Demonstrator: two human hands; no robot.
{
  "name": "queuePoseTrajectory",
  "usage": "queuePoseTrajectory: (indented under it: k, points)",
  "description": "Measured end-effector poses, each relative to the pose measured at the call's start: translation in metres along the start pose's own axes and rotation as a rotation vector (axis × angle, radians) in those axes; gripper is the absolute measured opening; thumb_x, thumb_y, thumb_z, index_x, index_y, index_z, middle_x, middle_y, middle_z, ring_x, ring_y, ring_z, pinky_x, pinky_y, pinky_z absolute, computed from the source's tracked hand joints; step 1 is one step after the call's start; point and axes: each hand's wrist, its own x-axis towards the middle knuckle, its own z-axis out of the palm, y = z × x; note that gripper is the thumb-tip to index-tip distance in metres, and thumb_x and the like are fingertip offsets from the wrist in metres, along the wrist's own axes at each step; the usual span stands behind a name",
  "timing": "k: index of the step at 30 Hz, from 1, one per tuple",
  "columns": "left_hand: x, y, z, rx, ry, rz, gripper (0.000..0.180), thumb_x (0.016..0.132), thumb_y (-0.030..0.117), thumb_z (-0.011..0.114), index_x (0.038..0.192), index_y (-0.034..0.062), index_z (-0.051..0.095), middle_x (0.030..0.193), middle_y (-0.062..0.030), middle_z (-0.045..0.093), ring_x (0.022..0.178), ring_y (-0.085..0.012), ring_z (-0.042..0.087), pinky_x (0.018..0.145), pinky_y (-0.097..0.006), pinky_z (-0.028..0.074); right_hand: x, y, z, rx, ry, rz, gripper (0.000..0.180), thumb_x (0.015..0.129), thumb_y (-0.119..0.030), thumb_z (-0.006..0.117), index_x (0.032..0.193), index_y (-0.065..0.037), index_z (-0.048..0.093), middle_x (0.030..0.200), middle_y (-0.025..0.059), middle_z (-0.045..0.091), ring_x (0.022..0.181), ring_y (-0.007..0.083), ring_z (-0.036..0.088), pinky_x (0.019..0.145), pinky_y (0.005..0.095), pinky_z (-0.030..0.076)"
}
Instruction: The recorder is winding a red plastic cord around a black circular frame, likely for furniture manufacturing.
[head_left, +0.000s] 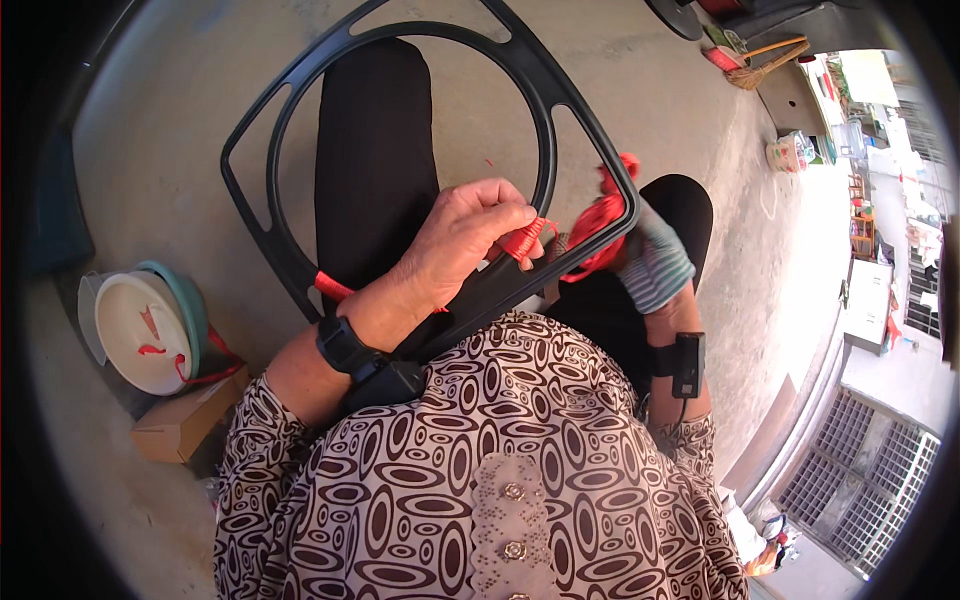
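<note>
A bare grey concrete floor (pixel 640 100) extends beneath and beyond the seated person, whose dark-trousered knees are set apart; along the right side the room opens onto a bright area with a barred window (pixel 860 470) at the near right. Across the lap lies a black frame (pixel 546 85), a ring set within a rounded, angular border, its far part above the floor and its near bar against the patterned blouse. At the left, a cream basin (pixel 122 312) stands tilted against a blue-green basin (pixel 193 300); red scraps (pixel 151 351) lie inside the cream one, and a red strip (pixel 215 376) hangs outside near its right rim. Just nearer is a brown cardboard box (pixel 190 418). At the far right stand a pale patterned bucket (pixel 788 153), contents indistinct, and, farther off, a straw broom (pixel 762 74). The bare left hand (pixel 478 218) pinches thumb and fingers closed at a red winding (pixel 525 240) on the ring's near right part. The right hand (pixel 658 262), in a striped glove, is by the frame's right corner beside a loose red bundle (pixel 598 222); its fingers are largely hidden, so its closure cannot be determined. A smaller red wrap (pixel 332 287) encircles the frame's near left part.
</note>
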Motion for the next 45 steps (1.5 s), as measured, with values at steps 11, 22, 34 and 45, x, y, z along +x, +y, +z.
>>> queuePoseTrajectory:
  k: [11,22,34,45]
  points:
    - [-0.001,0.000,0.004,0.151,0.005,0.099,0.023,0.095,0.022,0.056,0.083,0.0031,0.060,0.073,-0.0067,0.064,0.062,-0.0109,0.060,0.063,-0.024,0.049,0.044,0.002,0.067,-0.231,-0.350,0.038,0.063,0.086,-0.041,0.067,0.126,0.004,0.049,0.098,0.0165,0.064,0.073,0.0233,0.067,0.064,0.0332,0.058]
    - [0.002,-0.005,-0.003,0.016,0.118,-0.098,0.037,0.099,0.032,0.046,0.095,0.0008,0.065,0.082,-0.0081,0.068,0.070,-0.0133,0.063,0.065,-0.024,0.048,0.077,0.033,0.058,0.258,-0.285,-0.047,0.040,0.096,-0.032,0.051,0.122,-0.002,0.052,0.122,0.0174,0.059,0.114,0.0296,0.058,0.100,0.0400,0.048]
    - [0.000,-0.001,-0.001,-0.043,0.007,-0.116,0.028,0.097,0.026,0.053,0.089,0.0021,0.064,0.079,-0.0091,0.067,0.067,-0.0128,0.063,0.065,-0.023,0.049,-0.029,0.027,0.009,0.382,-0.190,-0.033,0.045,0.096,-0.049,0.048,0.098,-0.005,0.054,0.067,0.0012,0.049,0.060,0.0184,0.053,0.071,0.0369,0.050]
    - [0.003,-0.006,0.002,0.185,0.086,0.034,0.020,0.095,0.021,0.057,0.087,0.0031,0.062,0.072,0.0007,0.060,0.064,-0.0053,0.056,0.058,-0.019,0.044,-0.055,0.022,0.066,-1.161,0.096,-0.428,0.055,0.078,-0.008,0.074,0.128,-0.001,0.052,0.101,0.0134,0.065,0.091,0.0191,0.065,0.085,0.0303,0.051]
